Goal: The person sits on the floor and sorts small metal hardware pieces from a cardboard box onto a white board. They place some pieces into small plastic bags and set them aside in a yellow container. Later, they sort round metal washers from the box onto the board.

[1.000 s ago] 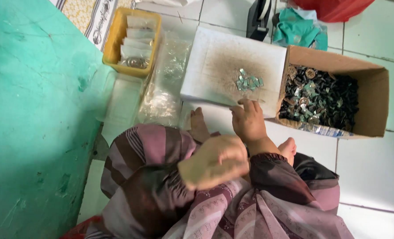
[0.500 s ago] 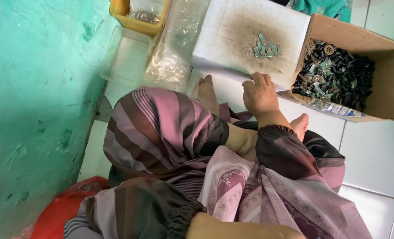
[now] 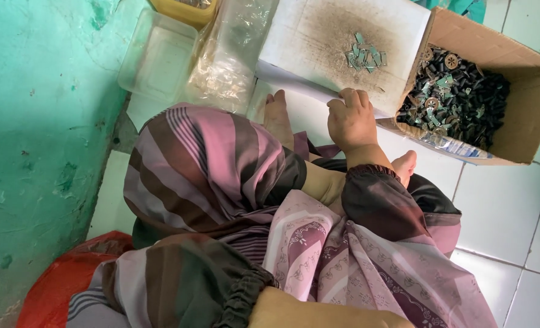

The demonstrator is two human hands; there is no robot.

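Note:
My right hand (image 3: 350, 118) rests with curled fingers on the near edge of a white, dust-stained board (image 3: 309, 36); what lies under the fingers is hidden. A small pile of greenish metal pieces (image 3: 364, 56) sits on the board, just beyond the hand. To the right stands an open cardboard box (image 3: 528, 130) full of dark small parts (image 3: 464, 100). Only my left forearm (image 3: 318, 313) in a striped sleeve shows at the bottom edge; that hand is out of view. My bare feet (image 3: 278, 118) lie below the board.
A teal wall (image 3: 39, 121) closes the left side. By it are a clear plastic container (image 3: 154, 58), a crumpled clear plastic bag (image 3: 227, 54) and a yellow tray (image 3: 185, 11). A red bag (image 3: 63, 279) lies at the lower left. White floor tiles (image 3: 512, 212) spread to the right.
The view has tilted down and closer. My left hand dropped from above my lap out of the bottom of the frame. My right hand stays at the board's edge.

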